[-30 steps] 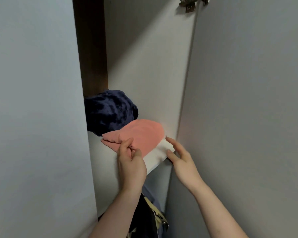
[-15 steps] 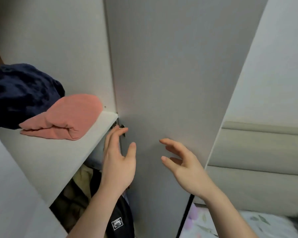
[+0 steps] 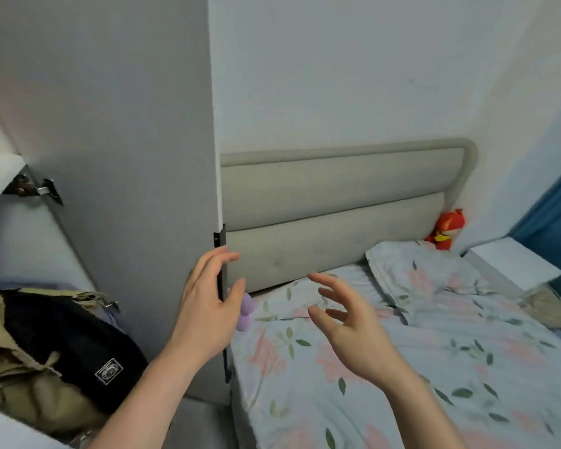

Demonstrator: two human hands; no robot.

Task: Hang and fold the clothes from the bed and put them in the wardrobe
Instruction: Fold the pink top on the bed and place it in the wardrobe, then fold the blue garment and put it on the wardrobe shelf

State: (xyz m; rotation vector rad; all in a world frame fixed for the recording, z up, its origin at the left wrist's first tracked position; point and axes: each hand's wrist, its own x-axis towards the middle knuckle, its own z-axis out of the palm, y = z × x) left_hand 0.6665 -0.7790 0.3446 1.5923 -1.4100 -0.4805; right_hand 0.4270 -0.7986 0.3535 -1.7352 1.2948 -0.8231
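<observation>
The open wardrobe door (image 3: 127, 157) fills the left half of the view, its edge running down the middle. My left hand (image 3: 208, 306) hovers at that edge by the black handle strip (image 3: 220, 264), fingers relaxed and holding nothing. My right hand (image 3: 347, 322) floats over the bed (image 3: 402, 351) with fingers spread, empty. Inside the wardrobe at lower left hang a khaki garment (image 3: 23, 377) and a black garment (image 3: 72, 338) with a small patch. No loose clothes show on the visible part of the bed.
The bed has a floral sheet and a pillow (image 3: 418, 270) against a beige padded headboard (image 3: 337, 202). A red plush toy (image 3: 447, 228) sits in the corner, a purple toy (image 3: 246, 309) by the door edge. A white ledge (image 3: 512, 264) and blue curtain (image 3: 554, 205) lie right.
The view has swung right from the wardrobe shelf to the bed. Both hands let go of the pink folded garment, left on the shelf, and drew back; shelf and garment are out of view.
</observation>
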